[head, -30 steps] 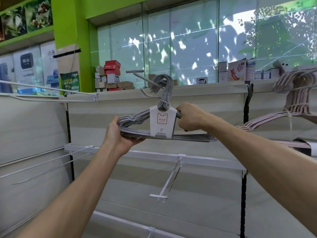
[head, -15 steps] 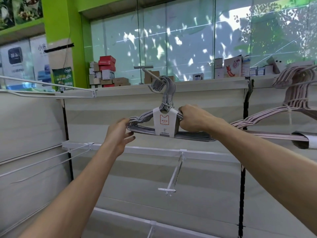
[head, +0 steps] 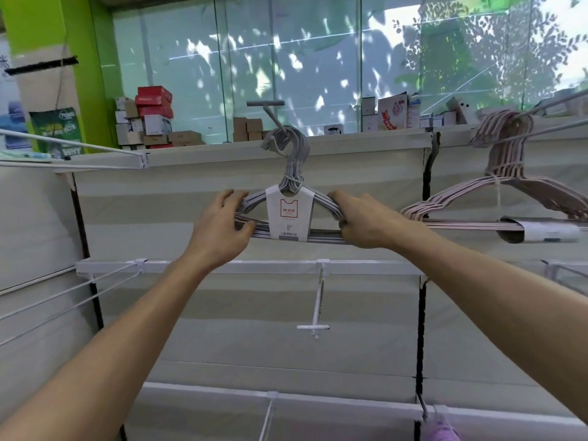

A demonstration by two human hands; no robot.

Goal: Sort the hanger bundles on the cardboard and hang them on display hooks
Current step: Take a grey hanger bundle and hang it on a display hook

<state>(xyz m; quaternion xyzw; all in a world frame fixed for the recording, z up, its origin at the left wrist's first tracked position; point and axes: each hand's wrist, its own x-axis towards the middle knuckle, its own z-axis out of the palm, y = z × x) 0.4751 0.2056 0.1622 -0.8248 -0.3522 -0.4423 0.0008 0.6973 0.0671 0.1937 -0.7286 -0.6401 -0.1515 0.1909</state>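
Since a moment ago my left hand (head: 222, 222) has closed again on the grey bundle (head: 288, 214), gripping its left shoulder, while my right hand (head: 359, 219) grips the right one. Between my hands sits its white label (head: 289, 218). Its hooks hang over a grey peg (head: 270, 117) above my hands. Right of my right hand hangs a pink bundle (head: 496, 192). Below my hands juts a bare white peg (head: 316, 303).

Grey bundle (head: 288, 198) hangs on the hook (head: 270, 117), left hand (head: 222, 222) and right hand (head: 361, 219) gripping its shoulders; pink bundle (head: 506, 192) hangs right.
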